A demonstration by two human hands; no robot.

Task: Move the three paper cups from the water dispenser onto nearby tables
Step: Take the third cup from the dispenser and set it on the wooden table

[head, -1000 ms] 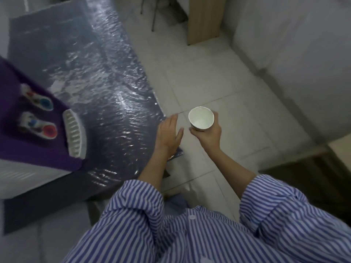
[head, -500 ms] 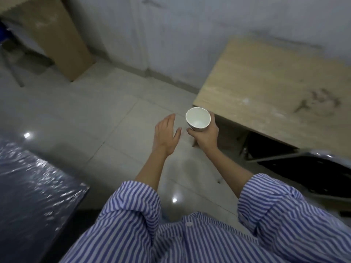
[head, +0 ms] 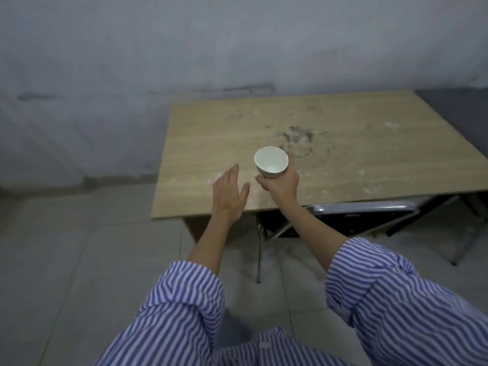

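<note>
- The grey wall (head: 132, 62) fills the view from 9 o'clock round to 1 o'clock, scuffed and stained along its base.
- The tiled floor (head: 66, 260) takes the 7 to 9 o'clock side.
- The wooden worktop (head: 356, 159) sits from centre toward 3 o'clock, its far edge against the wall, with dusty smudges on the surface.
- A folding chair (head: 361, 215) with a metal frame is tucked under the worktop's near edge at about 4 o'clock.
- Striped sleeves (head: 396, 299) rise from 5 and 7 o'clock.
- The left hand (head: 229, 192) hovers over the worktop's near-left corner, empty, fingers (head: 232, 175) straight and loosely together, thumb apart.
- The right hand (head: 281, 187) is at centre, just beside the left at its 3 o'clock, fingers wrapped round the cup's lower wall.
- The paper cup (head: 271, 162) is upright, mouth up, white inside, held above the worktop; whether its base touches cannot be told.
</note>
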